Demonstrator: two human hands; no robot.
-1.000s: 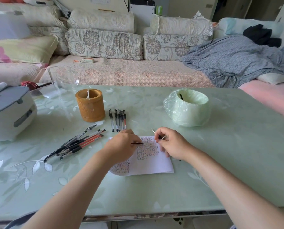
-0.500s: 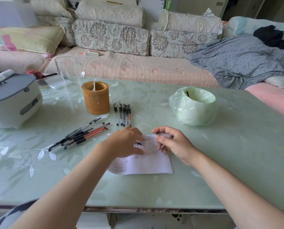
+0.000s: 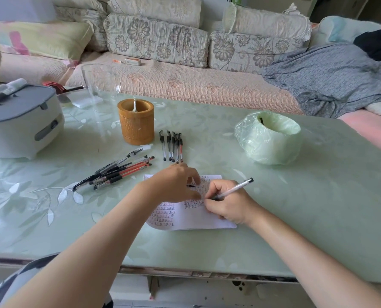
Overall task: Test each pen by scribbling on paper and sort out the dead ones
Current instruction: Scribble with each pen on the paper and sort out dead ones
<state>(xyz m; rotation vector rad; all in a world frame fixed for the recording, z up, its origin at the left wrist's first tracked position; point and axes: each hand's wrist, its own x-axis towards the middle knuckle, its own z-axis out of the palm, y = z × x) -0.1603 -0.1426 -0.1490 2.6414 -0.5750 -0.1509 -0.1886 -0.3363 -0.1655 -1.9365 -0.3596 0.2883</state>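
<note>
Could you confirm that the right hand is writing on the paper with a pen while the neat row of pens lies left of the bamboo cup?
Not quite: the head view shows the row of pens lying right of the bamboo cup. The right hand does write on the paper with a pen.

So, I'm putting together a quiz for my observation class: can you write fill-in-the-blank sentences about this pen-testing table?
The right hand holds a clear plastic pen with its ____ on the white paper sheet, on which the left hand, pinching a black pen cap, rests.
Beside the round bamboo pen holder, ____ pens lie in a neat row.
The loose heap of black and red pens lies ____ of the sheet.
Missing: tip; five; left.
</note>
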